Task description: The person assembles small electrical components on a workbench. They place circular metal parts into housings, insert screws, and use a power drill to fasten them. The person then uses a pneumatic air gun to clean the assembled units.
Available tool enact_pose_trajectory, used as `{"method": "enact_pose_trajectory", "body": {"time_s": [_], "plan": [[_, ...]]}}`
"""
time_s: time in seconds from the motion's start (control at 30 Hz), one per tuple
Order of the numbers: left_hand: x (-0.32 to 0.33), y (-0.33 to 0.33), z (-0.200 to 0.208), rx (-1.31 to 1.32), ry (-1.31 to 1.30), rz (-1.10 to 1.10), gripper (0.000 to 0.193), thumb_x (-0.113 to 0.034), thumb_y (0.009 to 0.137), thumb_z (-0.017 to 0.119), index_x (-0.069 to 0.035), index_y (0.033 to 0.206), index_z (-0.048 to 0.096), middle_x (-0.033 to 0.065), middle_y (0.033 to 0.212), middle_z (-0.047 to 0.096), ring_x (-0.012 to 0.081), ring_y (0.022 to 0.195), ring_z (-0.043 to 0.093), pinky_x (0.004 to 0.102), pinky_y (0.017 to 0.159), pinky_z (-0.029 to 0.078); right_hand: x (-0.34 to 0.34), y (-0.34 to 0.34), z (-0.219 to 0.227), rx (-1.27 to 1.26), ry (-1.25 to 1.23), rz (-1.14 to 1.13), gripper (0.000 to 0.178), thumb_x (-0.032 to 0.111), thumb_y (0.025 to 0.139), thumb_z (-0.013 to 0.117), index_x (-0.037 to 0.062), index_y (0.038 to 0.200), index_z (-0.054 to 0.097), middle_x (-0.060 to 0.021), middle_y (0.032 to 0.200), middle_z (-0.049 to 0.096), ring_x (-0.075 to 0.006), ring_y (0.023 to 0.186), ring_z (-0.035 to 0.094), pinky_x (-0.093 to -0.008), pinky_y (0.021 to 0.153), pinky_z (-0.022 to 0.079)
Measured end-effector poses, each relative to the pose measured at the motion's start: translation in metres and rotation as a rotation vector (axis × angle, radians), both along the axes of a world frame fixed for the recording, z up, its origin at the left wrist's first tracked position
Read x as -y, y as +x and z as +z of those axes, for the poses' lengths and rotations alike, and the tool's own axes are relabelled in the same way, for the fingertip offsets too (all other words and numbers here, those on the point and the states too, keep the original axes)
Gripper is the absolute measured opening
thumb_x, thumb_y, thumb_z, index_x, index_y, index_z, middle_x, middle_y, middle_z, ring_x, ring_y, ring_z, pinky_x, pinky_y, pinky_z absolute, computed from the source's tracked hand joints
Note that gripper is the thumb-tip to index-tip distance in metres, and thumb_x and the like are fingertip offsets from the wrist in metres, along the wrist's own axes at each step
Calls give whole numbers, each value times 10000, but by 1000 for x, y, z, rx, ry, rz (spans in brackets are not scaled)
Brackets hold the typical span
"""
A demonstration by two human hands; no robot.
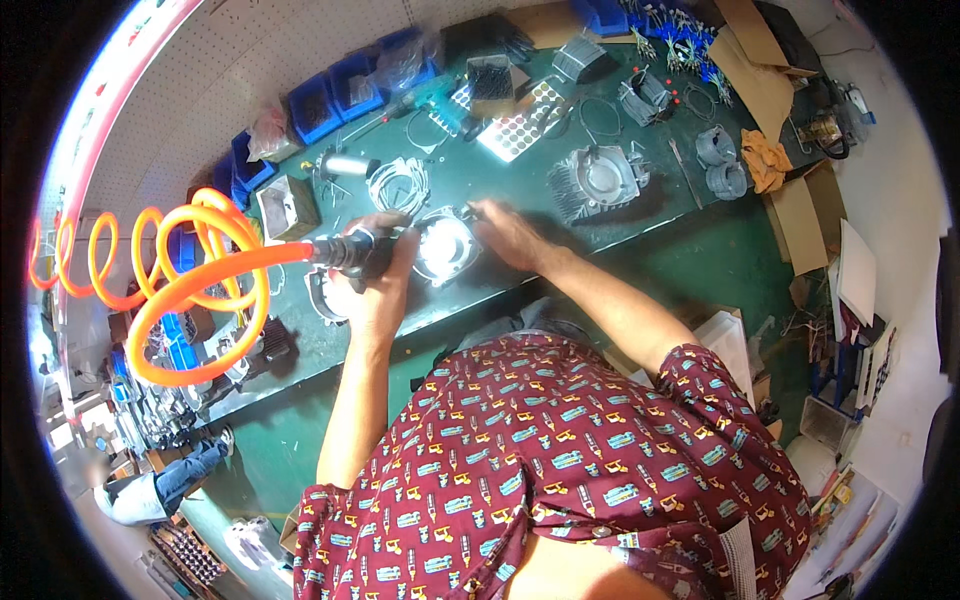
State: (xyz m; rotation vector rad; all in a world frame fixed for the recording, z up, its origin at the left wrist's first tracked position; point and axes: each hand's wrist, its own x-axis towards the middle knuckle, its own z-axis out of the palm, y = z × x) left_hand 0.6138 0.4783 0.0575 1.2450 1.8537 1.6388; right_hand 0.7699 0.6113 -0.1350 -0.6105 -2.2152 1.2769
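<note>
My left hand is wrapped round a dark air tool, whose rear fitting joins an orange coiled hose. Just right of the tool lies a round metal housing, its middle washed out by glare. At its right edge, the fingers of my right hand are closed on the rim. Another round metal part sits partly hidden beside my left hand. Behind the housing rests a coil of pale cable.
Further right on the green bench is a finned metal housing. Blue bins line the back, near a sheet of round stickers. Cylindrical metal parts and an orange cloth lie at right. Another person is at lower left.
</note>
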Motion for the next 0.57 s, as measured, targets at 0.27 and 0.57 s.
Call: {"method": "enact_pose_trajectory", "body": {"time_s": [0.27, 0.57], "plan": [[9, -16, -14, -68, 7, -45, 222, 17, 784, 742, -46, 967, 633, 78, 994, 649, 176, 934, 615, 348, 869, 486, 8, -3, 10, 56, -66, 3, 560, 442, 1006, 390, -10, 1332, 452, -284, 1343, 510, -427, 1281, 453, -458, 1088, 354], [5, -21, -22, 66, 77, -130, 294, -41, 847, 703, -89, 1134, 662, 58, 1028, 648, 191, 927, 629, 414, 998, 483, 7, -3, -3, 75, -90, -7, 647, 547, 985, 427, 25, 1366, 447, -256, 1363, 518, -444, 1282, 450, -463, 1074, 365]]}}
